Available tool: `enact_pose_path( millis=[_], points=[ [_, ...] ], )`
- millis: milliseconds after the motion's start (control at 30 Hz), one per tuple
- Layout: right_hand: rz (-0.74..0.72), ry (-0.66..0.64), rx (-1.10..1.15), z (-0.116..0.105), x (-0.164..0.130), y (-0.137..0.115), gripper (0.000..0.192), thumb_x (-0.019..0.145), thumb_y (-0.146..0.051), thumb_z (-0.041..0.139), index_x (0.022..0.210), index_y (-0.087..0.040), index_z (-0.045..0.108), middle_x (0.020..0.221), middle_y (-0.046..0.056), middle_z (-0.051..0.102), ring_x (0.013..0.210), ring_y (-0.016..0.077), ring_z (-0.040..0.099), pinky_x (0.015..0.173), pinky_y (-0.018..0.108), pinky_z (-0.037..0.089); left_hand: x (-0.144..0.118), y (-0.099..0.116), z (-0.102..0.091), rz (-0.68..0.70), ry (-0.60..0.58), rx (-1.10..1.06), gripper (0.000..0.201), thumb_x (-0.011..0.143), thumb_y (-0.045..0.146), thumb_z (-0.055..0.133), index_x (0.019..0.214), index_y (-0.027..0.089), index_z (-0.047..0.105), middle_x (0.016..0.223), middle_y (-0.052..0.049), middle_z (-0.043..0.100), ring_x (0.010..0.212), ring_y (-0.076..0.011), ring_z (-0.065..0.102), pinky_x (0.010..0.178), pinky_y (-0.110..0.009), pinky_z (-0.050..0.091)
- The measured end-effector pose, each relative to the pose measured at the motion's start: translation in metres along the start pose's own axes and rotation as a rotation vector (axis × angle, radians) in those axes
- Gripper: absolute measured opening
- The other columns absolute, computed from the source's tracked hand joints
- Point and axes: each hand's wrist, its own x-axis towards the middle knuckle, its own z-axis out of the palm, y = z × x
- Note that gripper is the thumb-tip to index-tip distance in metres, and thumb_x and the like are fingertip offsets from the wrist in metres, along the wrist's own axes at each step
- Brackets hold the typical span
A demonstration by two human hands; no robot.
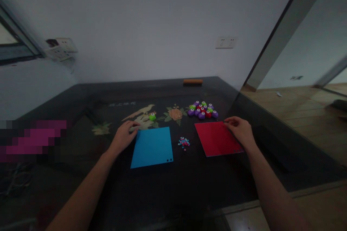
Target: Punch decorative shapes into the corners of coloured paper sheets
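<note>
My left hand (125, 135) rests on the dark table beside the top left corner of a blue paper sheet (152, 147), fingers loosely apart, holding nothing. A single green paper punch (152, 116) stands just beyond that hand. My right hand (240, 130) lies on the right edge of a red paper sheet (217, 138), fingertips touching its top right corner. Between the two sheets sits a small pile of coloured paper cut-outs (184, 142). Behind the red sheet is a cluster of several purple, green and red punches (203, 109).
The table (173, 187) is dark glass with a flower and bird picture under it. An orange-brown block (192, 82) lies at the far edge by the wall. A glass partition and wooden floor (298, 112) are to the right.
</note>
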Motion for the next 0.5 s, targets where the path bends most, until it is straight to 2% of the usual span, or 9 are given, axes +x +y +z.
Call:
enact_pose_path(
  millis=[233,500],
  points=[
    [-0.046,0.029,0.049,0.008,-0.001,-0.002,0.020,0.069,-0.028,0.059,0.082,-0.016,0.068,0.070,0.003,0.062,0.066,0.0167,0.057,0.061,0.027,0.041,0.004,0.006,0.013,0.060,0.031,-0.068,0.024,0.083,0.026,0.045,0.099,0.019,0.061,0.101,-0.009,0.063,0.099,-0.0218,0.058,0.089,-0.035,0.044],
    [-0.140,0.044,0.162,0.024,-0.004,-0.013,0.019,0.070,-0.027,0.056,0.080,-0.014,0.067,0.070,0.005,0.064,0.067,0.0174,0.058,0.064,0.029,0.043,0.024,-0.006,0.025,0.124,0.022,-0.095,0.020,0.082,0.022,0.048,0.096,0.019,0.062,0.097,-0.007,0.061,0.095,-0.0220,0.057,0.087,-0.038,0.044]
  ],
)
